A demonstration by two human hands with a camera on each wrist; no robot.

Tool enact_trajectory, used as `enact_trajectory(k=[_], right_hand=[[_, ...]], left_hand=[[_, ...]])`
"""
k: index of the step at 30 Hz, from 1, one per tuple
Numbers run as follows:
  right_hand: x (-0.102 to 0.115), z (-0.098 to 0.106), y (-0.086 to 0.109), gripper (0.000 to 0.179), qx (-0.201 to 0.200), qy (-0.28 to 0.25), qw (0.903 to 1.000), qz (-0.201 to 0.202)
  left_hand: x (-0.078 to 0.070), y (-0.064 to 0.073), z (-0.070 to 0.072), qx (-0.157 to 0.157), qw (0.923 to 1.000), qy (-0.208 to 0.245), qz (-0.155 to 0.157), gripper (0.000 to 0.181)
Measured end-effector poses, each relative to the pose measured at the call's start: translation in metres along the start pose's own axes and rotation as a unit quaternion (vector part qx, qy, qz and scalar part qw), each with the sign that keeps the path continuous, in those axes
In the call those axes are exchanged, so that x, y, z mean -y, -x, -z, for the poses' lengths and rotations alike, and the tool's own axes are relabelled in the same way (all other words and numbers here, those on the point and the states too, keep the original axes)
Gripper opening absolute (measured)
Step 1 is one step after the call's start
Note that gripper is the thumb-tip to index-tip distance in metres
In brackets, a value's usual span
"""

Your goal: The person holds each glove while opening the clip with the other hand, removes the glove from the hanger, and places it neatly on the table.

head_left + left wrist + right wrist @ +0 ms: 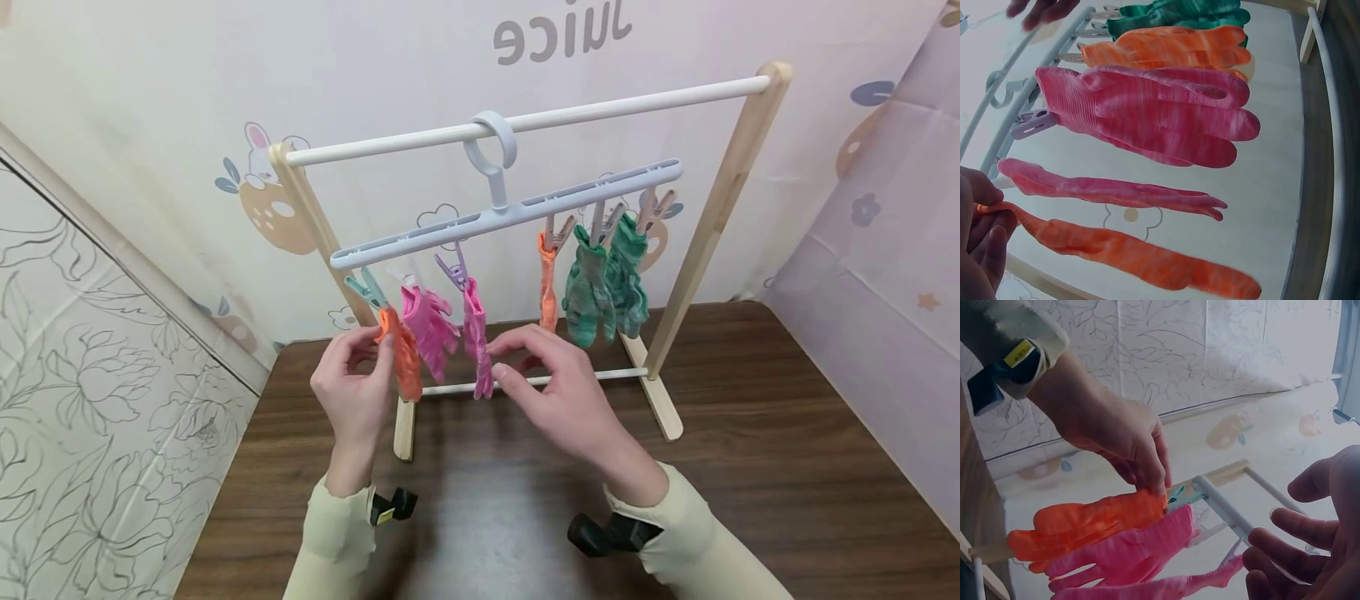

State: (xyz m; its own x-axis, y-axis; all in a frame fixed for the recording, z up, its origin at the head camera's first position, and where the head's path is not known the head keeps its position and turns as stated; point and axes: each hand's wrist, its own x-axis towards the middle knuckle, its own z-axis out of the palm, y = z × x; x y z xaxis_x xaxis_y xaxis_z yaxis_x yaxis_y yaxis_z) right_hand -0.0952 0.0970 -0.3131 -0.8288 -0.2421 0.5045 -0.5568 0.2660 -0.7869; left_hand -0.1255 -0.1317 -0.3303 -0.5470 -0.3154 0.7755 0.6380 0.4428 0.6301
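Observation:
My left hand [354, 385] pinches the cuff of an orange knit glove [405, 364] between thumb and fingers. That glove hangs at the left end of a pale blue hanger [442, 233], beneath a teal clothespin [366, 288]. Beside it hangs a pink glove [427, 329] from a whitish clip, then another pink glove [476, 337] from a purple clothespin [453, 271]. My right hand [558, 387] holds nothing; its thumb and index finger are parted right beside the second pink glove. In the right wrist view, the right fingers [1300, 550] are loosely bent.
Farther right on the hanger, an orange glove [547, 287] and two green gloves [588, 287] hang from clothespins. The hanger's hook loops over the white rod [637, 105] of a wooden stand [738, 183]. The stand's feet rest on a dark wood table [765, 467], against a printed backdrop.

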Motion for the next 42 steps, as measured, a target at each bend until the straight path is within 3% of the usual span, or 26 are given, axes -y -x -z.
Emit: enact_trajectory(k=[9,20,24,31,42], right_hand=[[0.004,-0.014,-0.020,0.014,-0.003,-0.037,0.9993,0.003],[0.010,-0.026,-0.029,0.019,-0.005,-0.026,0.9994,0.022],[0.014,-0.031,-0.031,0.022,-0.005,-0.020,0.9990,0.039],[0.017,-0.043,-0.035,0.027,-0.012,-0.010,0.9966,0.082],[0.022,-0.068,-0.043,0.038,-0.049,0.048,0.9871,0.144]], left_hand=[[-0.005,0.007,0.009,0.015,0.9998,-0.011,-0.004,0.014],[-0.017,0.019,0.010,0.057,0.9973,0.046,-0.008,0.017],[-0.012,0.027,0.010,0.065,0.9957,0.067,0.001,0.019],[0.010,0.040,0.013,0.077,0.9935,0.084,0.010,0.024],[0.011,0.043,0.018,0.091,0.9884,0.121,0.011,0.024]])
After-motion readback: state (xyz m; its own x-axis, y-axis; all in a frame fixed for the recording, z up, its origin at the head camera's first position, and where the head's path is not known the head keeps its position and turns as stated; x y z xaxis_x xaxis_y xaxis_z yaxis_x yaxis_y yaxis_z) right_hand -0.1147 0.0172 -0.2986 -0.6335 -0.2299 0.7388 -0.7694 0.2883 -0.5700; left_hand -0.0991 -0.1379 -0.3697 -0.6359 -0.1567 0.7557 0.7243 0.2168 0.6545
